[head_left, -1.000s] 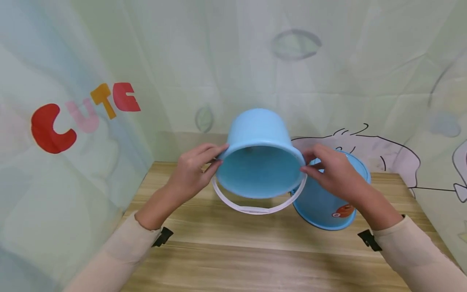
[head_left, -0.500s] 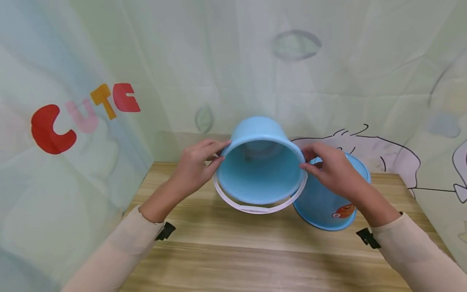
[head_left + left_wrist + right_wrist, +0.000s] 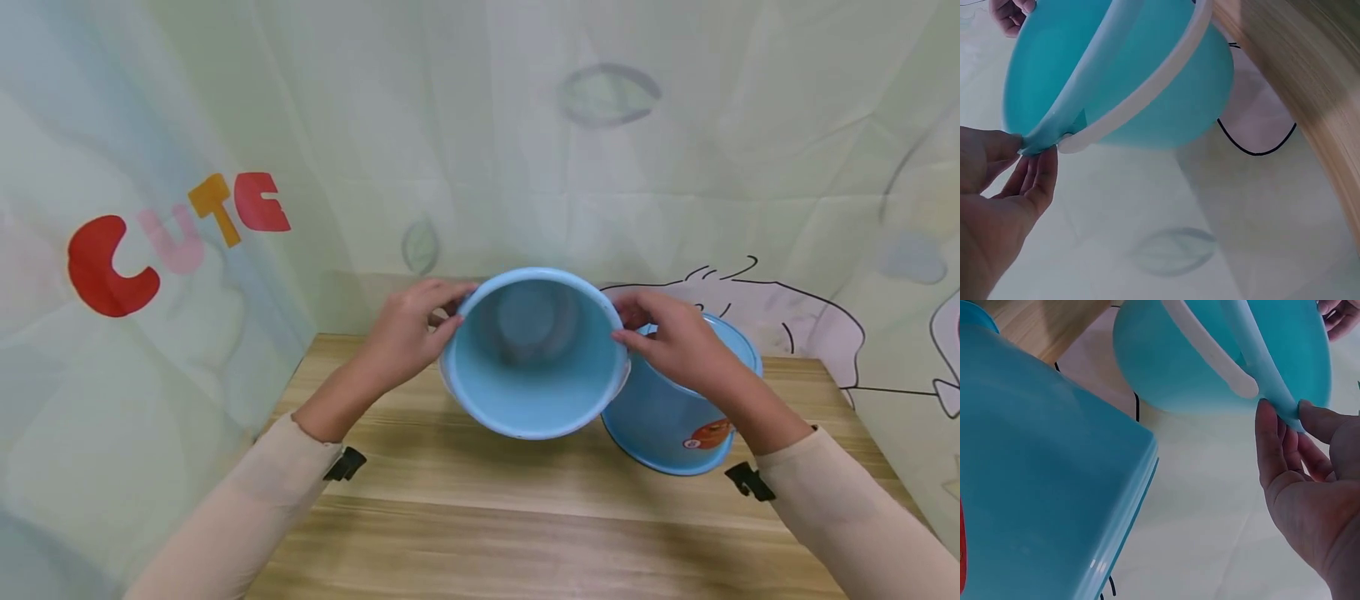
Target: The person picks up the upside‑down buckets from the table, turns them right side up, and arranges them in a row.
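Observation:
A light blue bucket [image 3: 525, 404] is held up over the table, tilted so its open mouth and bare inside face the head camera. My left hand [image 3: 412, 329] pinches its rim on the left, thumb on the inner side. On the opposite side, my right hand [image 3: 671, 337] pinches the rim likewise. The white handle [image 3: 1147, 90] hangs along the outside wall in the left wrist view; in the head view it is mostly hidden behind the rim. A darker blue bucket [image 3: 660, 437] with an orange sticker stands close behind my right hand, partly covered by it.
The wooden table [image 3: 480, 542] reaches back to a pale printed curtain [image 3: 487, 125]. Coloured letters [image 3: 112, 267] mark the curtain's left side, and a line drawing [image 3: 810, 321] shows behind the darker bucket. Black clips [image 3: 345, 464] sit at both sleeve cuffs.
The bucket's mouth has tipped up toward the head camera, showing its inside bottom. The white handle, visible below the rim before, has gone behind it. Both hands keep their hold.

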Demonstrator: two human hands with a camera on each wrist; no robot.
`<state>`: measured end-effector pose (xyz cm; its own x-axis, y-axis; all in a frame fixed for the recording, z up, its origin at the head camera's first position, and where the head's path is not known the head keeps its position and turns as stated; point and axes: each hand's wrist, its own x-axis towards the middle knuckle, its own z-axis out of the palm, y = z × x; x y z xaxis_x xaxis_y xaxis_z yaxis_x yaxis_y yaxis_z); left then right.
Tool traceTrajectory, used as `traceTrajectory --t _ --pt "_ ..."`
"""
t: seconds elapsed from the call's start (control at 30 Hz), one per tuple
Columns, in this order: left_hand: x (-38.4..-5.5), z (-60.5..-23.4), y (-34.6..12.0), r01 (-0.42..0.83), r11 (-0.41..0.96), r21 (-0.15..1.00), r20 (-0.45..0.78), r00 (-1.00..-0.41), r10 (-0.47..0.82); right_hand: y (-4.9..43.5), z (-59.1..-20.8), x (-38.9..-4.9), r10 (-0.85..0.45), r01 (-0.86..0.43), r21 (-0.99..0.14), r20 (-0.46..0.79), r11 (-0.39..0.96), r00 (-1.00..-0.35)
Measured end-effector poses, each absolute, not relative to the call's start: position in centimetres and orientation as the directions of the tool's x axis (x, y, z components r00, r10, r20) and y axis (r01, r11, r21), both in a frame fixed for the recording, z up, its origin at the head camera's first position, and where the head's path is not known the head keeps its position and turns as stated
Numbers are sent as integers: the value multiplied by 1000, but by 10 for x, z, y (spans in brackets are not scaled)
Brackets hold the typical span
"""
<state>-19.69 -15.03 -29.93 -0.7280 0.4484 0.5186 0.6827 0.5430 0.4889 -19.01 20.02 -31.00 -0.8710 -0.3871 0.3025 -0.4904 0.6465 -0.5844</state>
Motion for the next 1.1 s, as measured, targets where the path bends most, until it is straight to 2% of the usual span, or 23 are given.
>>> traceTrajectory --t 0.4,0.83,1.1 --pt "-206 -299 -149 602 579 550 407 -798 444 199 -313 -199 -380 -426 -634 218 645 -899" --pt "-217 -305 -145 557 580 594 346 -828 442 199 -321 -206 -375 -394 -656 178 643 -910" --pt "-222 -306 -146 447 586 675 247 -886 391 196 -318 -209 -369 -355 -670 129 652 -920"
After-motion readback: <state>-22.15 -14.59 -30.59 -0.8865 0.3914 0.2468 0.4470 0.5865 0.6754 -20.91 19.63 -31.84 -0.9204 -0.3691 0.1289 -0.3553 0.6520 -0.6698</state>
